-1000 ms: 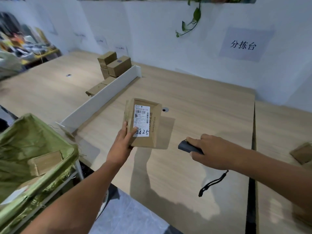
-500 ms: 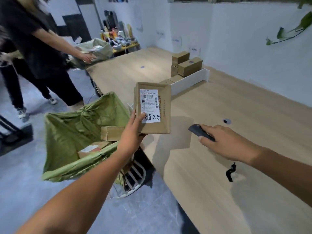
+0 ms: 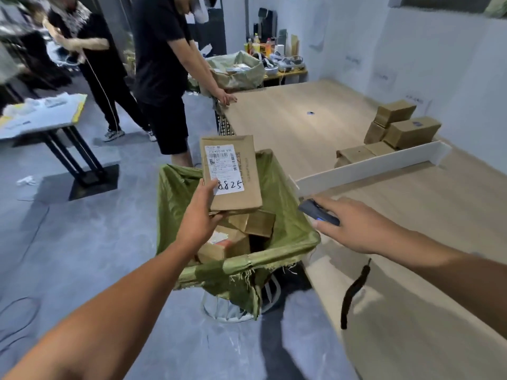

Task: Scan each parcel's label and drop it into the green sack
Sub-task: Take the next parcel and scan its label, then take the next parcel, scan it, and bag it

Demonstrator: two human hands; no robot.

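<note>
My hands are well apart. Nearest, at 3 o'clock, a black strap (image 3: 354, 292) hangs from my right wrist over the edge of the wooden table (image 3: 411, 338). Just past it my right hand (image 3: 354, 226) is wrapped round the dark scanner (image 3: 318, 212), whose nose pokes out toward 10 o'clock with a small blue light showing on its near end.

At 12 o'clock my left hand (image 3: 201, 215) pinches the parcel (image 3: 241, 193) by its lower left corner, thumb on top and fingers underneath. The flat brown parcel is held in the air over the open mouth of the green sack (image 3: 175, 193), not yet inside it, with its white label (image 3: 226, 168) facing up (the handwritten 8825 is easy to read). Below it, several brown boxes (image 3: 260, 223) already lie in the sack, which is draped over a white wire frame (image 3: 219, 308) standing on the grey floor just beside the table's edge.

Farther off at 2 o'clock a white divider (image 3: 370, 168) runs across the table, and behind it sits a pile of cartons (image 3: 406, 127) against the wall. At 11 o'clock a person in black (image 3: 162, 64) stands with a hand on the table's far corner, beside a second sack (image 3: 238, 69). Another person (image 3: 90, 45) stands farther back at 10 o'clock.
</note>
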